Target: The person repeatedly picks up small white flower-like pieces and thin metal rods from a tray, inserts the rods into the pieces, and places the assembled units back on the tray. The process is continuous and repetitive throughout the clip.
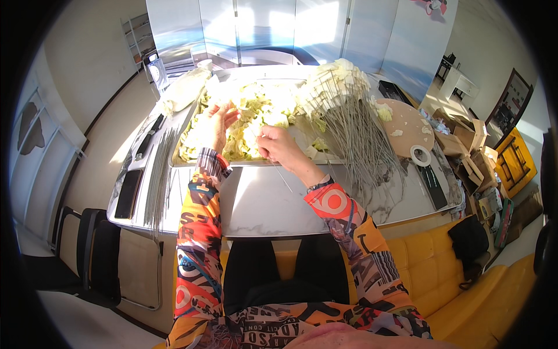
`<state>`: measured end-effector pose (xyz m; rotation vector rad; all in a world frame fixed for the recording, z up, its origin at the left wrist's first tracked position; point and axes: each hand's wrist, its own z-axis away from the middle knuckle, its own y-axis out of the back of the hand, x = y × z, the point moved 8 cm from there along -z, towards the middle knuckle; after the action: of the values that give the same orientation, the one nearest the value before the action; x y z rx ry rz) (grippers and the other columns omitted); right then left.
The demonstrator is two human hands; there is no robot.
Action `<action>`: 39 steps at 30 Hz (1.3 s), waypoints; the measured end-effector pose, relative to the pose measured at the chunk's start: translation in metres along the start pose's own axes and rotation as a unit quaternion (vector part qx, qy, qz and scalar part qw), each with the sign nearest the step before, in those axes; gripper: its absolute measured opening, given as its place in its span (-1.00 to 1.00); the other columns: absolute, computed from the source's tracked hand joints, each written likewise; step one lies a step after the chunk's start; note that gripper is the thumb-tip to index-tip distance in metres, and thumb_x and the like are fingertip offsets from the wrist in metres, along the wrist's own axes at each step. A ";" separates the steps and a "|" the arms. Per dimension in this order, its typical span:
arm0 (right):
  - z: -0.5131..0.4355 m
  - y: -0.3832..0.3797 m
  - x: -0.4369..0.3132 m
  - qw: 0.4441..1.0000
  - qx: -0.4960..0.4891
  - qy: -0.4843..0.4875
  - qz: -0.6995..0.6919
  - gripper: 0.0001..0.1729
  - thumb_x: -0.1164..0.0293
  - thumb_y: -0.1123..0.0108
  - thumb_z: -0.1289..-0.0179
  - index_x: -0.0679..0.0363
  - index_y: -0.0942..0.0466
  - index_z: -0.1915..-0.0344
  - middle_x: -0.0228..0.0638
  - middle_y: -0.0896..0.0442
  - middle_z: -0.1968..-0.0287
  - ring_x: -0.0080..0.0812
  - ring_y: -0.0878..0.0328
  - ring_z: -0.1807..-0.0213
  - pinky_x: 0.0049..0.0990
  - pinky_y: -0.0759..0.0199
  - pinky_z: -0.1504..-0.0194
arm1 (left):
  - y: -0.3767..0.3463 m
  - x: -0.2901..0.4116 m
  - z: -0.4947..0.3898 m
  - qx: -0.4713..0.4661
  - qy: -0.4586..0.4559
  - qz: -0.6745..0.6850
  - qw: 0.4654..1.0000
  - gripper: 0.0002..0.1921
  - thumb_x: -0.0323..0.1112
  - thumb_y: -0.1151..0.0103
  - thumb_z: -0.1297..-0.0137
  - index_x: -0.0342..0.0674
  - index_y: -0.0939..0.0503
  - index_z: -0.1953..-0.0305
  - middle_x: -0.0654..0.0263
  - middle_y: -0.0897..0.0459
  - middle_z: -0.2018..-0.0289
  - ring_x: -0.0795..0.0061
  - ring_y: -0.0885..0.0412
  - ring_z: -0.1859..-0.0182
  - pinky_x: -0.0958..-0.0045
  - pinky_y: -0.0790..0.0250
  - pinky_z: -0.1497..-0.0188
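My right hand is closed on a thin metal skewer, whose end sticks out below it towards the table's front edge. My left hand is raised over the left part of a metal tray of torn cabbage leaves, its fingers bent; glare hides whether they hold a leaf. To the right, many skewers lie in a heap, their far ends among pale cabbage pieces. Another bundle of bare skewers lies left of the tray.
Left on the marble-patterned table are a phone, a black-handled knife and a whole cabbage or similar pale bulk. A round board and a black-handled tool with a white ring lie right. Cardboard boxes stand beyond.
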<state>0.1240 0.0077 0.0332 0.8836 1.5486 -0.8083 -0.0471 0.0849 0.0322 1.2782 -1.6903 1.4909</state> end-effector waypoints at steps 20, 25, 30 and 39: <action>-0.004 0.015 0.009 0.999 0.047 -0.003 -0.024 -0.84 0.41 -0.03 -0.26 0.21 -0.41 0.46 -0.46 -0.41 0.64 -0.78 -0.05 0.73 -0.70 0.17 0.74 | -0.007 0.041 0.032 0.154 -0.181 -0.669 0.705 -0.80 -0.34 -0.11 -0.16 -0.26 -0.50 0.20 0.10 -0.57 0.23 0.18 -0.56 0.18 0.27 -0.39 0.12; -0.004 0.011 0.007 0.999 0.041 -0.001 -0.028 -0.84 0.42 -0.04 -0.26 0.22 -0.41 0.45 -0.46 -0.42 0.64 -0.78 -0.05 0.73 -0.70 0.17 0.74 | -0.004 0.042 0.035 0.137 -0.165 -0.679 0.702 -0.78 -0.35 -0.09 -0.16 -0.29 -0.51 0.17 0.08 -0.54 0.18 0.15 -0.55 0.16 0.26 -0.39 0.10; -0.005 0.019 0.013 0.999 0.041 0.000 -0.033 -0.84 0.42 -0.04 -0.25 0.22 -0.41 0.47 -0.47 -0.42 0.64 -0.78 -0.05 0.73 -0.70 0.16 0.73 | -0.008 0.034 0.031 0.123 -0.187 -0.707 0.671 -0.76 -0.32 -0.06 -0.18 -0.29 -0.51 0.16 0.06 -0.53 0.16 0.16 -0.49 0.06 0.26 -0.33 0.00; -0.004 0.013 0.008 0.999 0.033 0.003 -0.031 -0.82 0.42 -0.04 -0.24 0.22 -0.42 0.50 -0.47 -0.42 0.64 -0.79 -0.06 0.73 -0.71 0.13 0.73 | 0.002 0.034 0.036 0.171 -0.193 -0.763 0.592 -0.79 -0.32 -0.16 -0.12 -0.27 -0.54 0.24 0.06 -0.59 0.28 0.18 -0.53 0.14 0.28 -0.31 -0.02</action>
<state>0.1323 0.0182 0.0254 0.8894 1.5685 -0.9056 -0.0563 0.0399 0.0523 2.3314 0.0843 0.3480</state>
